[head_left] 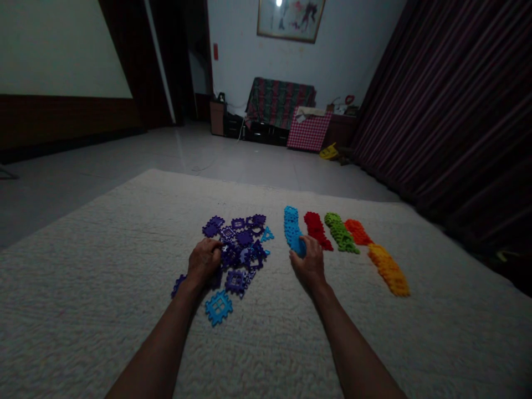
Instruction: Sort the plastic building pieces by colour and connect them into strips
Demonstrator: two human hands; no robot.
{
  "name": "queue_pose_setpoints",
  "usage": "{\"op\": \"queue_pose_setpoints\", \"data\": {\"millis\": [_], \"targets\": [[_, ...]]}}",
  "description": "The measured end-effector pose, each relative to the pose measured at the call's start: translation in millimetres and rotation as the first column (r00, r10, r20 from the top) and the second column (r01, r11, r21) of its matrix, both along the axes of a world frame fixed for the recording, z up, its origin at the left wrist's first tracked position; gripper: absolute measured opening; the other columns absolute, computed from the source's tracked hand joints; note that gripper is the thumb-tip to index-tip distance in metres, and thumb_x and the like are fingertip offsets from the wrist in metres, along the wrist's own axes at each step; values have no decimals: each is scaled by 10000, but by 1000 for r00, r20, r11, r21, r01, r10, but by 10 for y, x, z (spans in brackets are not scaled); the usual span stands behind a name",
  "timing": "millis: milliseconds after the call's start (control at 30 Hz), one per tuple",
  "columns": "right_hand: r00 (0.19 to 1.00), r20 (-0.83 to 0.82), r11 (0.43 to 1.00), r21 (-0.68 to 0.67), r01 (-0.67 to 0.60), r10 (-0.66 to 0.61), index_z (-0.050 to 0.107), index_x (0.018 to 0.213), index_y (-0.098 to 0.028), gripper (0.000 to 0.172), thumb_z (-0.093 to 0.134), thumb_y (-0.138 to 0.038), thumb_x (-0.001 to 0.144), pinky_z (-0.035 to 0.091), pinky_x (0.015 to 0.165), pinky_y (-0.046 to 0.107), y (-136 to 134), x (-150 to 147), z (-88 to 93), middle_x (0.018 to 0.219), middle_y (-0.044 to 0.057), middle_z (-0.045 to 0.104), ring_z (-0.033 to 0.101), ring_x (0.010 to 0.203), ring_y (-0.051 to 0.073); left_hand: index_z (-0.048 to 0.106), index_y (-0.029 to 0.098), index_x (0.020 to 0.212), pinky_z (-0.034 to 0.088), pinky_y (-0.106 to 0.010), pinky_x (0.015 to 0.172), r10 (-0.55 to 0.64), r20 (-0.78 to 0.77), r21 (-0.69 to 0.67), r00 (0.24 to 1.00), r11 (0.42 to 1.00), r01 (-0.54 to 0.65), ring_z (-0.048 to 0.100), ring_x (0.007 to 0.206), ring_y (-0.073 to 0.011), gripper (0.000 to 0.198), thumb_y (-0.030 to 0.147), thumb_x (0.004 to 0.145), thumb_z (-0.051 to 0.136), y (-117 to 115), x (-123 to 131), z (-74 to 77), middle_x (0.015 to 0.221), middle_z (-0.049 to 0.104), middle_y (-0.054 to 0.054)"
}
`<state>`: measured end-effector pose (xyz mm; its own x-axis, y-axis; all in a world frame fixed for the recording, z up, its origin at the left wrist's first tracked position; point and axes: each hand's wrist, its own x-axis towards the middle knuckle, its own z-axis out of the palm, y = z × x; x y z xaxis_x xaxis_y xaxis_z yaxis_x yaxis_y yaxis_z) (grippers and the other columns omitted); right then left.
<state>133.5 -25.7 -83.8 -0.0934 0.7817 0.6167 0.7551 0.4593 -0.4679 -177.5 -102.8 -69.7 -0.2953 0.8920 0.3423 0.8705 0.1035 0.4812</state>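
Note:
A loose heap of purple interlocking plastic tiles (241, 244) lies on a pale woolly rug (83, 288). My left hand (203, 261) rests on the heap's near left edge, fingers curled onto a purple tile. My right hand (308, 260) pinches a blue tile at the near end of a row of blue tiles (291, 227). To the right lie separate rows of red tiles (316, 230), green tiles (341, 233), orange tiles (357, 231) and yellow tiles (388, 270). One blue square tile (218, 307) lies alone near my left wrist.
The rug ends at a grey tiled floor (124, 160). A dark striped curtain (457, 111) runs along the right. At the far wall stand a covered piece of furniture (279, 102), a checked red panel (308, 132) and a framed picture (291, 19).

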Motion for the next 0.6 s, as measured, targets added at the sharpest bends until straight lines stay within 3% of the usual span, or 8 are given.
{"op": "queue_pose_setpoints", "data": {"millis": [167,367,500,600], "targets": [[999,49,1000,-18,5,-4,558,1200,-170,453,611,-286,765,410,991,474,78,18,-64,1236,157,586,498,1171,305,742,203,897,498,-326,922,-8,-3,0,1000,1000,8,653,954,-213,332,188,801,425,4,-11,-16,968,713,-70],[999,30,1000,-10,16,-15,568,1208,-180,447,600,-282,774,401,1007,486,-11,-26,18,1268,152,562,492,1200,306,745,212,898,500,-323,928,-11,0,-9,1000,1000,11,652,958,-207,328,181,794,436,8,-21,-16,974,716,-60],[994,-23,994,14,-111,111,618,1094,-189,284,514,-217,831,427,993,432,-143,-152,106,1143,126,624,555,1109,261,748,218,904,497,-317,933,2,-2,-5,1000,1000,-2,648,971,-206,326,171,795,444,12,-18,-20,981,717,-56],[958,5,956,-66,-286,287,632,1038,-187,243,508,-183,829,449,948,389,-275,-347,141,1051,104,664,591,1020,235,747,213,913,493,-306,931,7,6,1,1000,1000,-7,649,965,-200,325,164,804,445,11,-11,-29,985,717,-55]]}}
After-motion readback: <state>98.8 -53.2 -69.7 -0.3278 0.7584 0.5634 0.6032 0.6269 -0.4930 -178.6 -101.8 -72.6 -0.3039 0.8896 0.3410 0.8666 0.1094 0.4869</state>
